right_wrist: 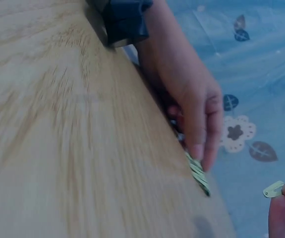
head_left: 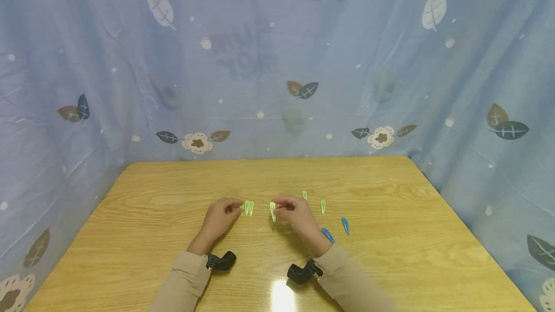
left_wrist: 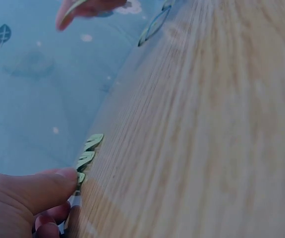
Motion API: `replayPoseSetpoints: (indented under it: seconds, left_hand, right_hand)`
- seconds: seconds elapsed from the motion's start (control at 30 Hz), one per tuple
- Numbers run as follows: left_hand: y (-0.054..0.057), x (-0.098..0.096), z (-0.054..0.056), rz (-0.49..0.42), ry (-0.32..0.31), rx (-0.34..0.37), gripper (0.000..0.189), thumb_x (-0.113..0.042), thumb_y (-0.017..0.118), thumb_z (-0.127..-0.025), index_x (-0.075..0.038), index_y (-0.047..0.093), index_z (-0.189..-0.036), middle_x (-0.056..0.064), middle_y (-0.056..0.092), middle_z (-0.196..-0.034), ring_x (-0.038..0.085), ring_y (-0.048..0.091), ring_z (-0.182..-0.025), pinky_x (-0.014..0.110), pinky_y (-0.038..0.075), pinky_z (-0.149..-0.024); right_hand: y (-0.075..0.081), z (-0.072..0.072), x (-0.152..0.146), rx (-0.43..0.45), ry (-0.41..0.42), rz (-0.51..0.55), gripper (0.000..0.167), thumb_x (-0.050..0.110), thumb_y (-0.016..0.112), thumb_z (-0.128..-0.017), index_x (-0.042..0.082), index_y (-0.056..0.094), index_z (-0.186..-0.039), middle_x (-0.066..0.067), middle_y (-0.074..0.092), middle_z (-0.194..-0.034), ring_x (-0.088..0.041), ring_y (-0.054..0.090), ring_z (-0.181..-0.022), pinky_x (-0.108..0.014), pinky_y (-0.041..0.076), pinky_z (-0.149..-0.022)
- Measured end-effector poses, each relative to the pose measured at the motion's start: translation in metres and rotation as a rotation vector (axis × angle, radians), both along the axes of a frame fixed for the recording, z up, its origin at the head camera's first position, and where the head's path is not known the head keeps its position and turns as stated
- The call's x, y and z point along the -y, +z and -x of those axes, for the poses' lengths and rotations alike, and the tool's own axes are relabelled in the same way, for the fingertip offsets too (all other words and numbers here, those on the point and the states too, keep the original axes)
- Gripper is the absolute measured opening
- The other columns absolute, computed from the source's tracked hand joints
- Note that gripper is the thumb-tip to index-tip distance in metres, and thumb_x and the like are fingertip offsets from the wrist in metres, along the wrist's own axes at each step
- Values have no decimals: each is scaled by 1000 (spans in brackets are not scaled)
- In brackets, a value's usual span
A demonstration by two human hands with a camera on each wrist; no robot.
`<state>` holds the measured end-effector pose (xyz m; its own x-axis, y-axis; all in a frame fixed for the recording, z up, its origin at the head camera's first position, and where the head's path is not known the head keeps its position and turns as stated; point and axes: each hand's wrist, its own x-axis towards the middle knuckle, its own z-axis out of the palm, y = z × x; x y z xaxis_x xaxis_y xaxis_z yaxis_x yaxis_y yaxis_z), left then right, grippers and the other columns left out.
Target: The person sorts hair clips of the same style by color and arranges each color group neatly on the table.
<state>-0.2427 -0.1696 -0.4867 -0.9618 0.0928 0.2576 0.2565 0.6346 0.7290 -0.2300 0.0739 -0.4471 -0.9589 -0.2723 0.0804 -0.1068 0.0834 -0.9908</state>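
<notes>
My right hand (head_left: 300,216) pinches a light green snap hair clip (head_left: 272,211) between thumb and fingers, raised above the table in the right wrist view. A short row of matching green hair clips (head_left: 249,208) lies side by side on the wood to its left. At that row's left end, my left hand (head_left: 220,219) has curled fingers, thumb and fingertip pinching the endmost green clip (left_wrist: 81,177). Part of this clip is hidden by the fingers.
Right of the right hand lie two more green clips, one nearer (head_left: 323,207) and one farther back (head_left: 305,195). Two blue hair clips, one upright in view (head_left: 345,226) and one beside the right wrist (head_left: 327,234), lie closer. A patterned blue curtain (head_left: 260,61) surrounds the wooden table (head_left: 165,191).
</notes>
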Motion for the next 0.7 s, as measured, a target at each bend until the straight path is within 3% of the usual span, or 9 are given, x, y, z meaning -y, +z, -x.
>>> replayPoseSetpoints:
  seconds: [0.33,0.7]
  left_hand:
    - [3,-1,1,-4,-7,8,20,-12,72,-87,-8,72,-107,-2,53,-76,13,45,-64,27,39,-58]
    - [2,-1,-1,-1,5,18,20,-11,72,-86,-9,73,-106,-2,53,-75,13,45,-63,26,39,-57]
  right_hand:
    - [-17,15,41,-43,-99,-16,27,-2,67,-83,-8,67,-109,-17,64,-94,-14,57,-79,-21,46,-62]
    - [-28,27,58,-109,-194,-229,19,-1,69,-81,-1,71,-100,-5,65,-84,-14,59,-76,-25,49,-64]
